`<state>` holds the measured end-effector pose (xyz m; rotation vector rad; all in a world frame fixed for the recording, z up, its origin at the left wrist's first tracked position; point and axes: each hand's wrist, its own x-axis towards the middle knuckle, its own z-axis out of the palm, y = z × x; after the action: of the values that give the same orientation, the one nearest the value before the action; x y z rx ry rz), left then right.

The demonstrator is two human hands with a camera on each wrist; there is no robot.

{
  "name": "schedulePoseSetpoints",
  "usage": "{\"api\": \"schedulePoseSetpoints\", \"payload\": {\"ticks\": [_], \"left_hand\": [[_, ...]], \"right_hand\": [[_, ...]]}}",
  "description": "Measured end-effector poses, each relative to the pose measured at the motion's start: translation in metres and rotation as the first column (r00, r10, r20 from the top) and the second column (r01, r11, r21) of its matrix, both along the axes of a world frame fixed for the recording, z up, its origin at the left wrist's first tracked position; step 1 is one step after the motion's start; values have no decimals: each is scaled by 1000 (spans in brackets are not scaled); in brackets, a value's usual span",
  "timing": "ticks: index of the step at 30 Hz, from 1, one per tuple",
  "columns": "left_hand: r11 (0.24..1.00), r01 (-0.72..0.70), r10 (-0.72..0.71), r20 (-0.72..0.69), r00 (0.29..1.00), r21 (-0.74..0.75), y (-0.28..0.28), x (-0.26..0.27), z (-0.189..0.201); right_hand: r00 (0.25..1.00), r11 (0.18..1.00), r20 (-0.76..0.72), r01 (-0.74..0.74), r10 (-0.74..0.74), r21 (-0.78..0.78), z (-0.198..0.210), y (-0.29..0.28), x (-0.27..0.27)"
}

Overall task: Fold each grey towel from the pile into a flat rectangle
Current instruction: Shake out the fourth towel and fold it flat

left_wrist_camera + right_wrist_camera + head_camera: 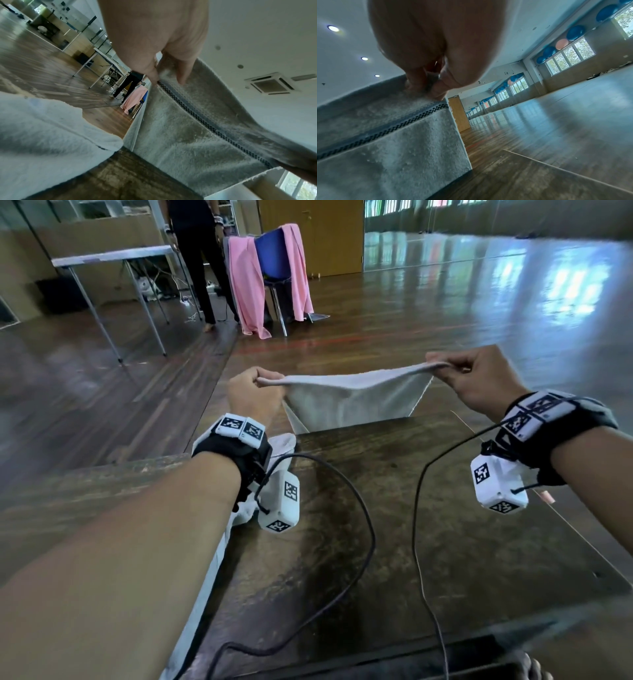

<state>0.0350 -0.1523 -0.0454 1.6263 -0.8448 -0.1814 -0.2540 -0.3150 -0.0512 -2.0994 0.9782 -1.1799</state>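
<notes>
A grey towel (352,397) hangs in the middle of the head view, stretched between two raised hands above the far edge of a dark wooden tabletop (394,508). The left hand (251,393) pinches one top corner between thumb and curled fingers; the right hand (479,381) pinches the other corner the same way, so each grip is clamped on the cloth. The top edge sags slightly between them, and the rest drops behind the tabletop's edge. In the wrist views the cloth looks thick and fluffy, with a dark woven stripe (205,124) running just below the held edge. It seems soft, light and limp, likely to droop wherever it is unsupported, so the corners look like the best places to hold. More pale towel, the pile (274,446), lies at centre left on the tabletop, partly hidden beneath the left wrist.
</notes>
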Motion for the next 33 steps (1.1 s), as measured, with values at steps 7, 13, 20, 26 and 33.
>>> {"api": "schedulePoseSetpoints", "payload": {"ticks": [7, 13, 20, 26, 33], "left_hand": [[938, 210, -185, -113, 976, 276, 19, 2, -42], [716, 46, -318, 267, 910, 697, 46, 4, -69], [770, -95, -197, 378, 905, 631, 70, 8, -54], [814, 166, -406, 342, 847, 556, 83, -12, -27], [769, 263, -482, 259, 837, 583, 140, -36, -4]], "right_hand": [[998, 999, 23, 53, -53, -13, -13, 9, -5], [833, 991, -541, -61, 117, 120, -33, 27, -13], [858, 989, -494, -107, 145, 105, -59, 52, -12], [958, 992, -262, 106, -120, -64, -36, 75, -53], [981, 998, -192, -20, 33, 67, 2, 147, -95]]}}
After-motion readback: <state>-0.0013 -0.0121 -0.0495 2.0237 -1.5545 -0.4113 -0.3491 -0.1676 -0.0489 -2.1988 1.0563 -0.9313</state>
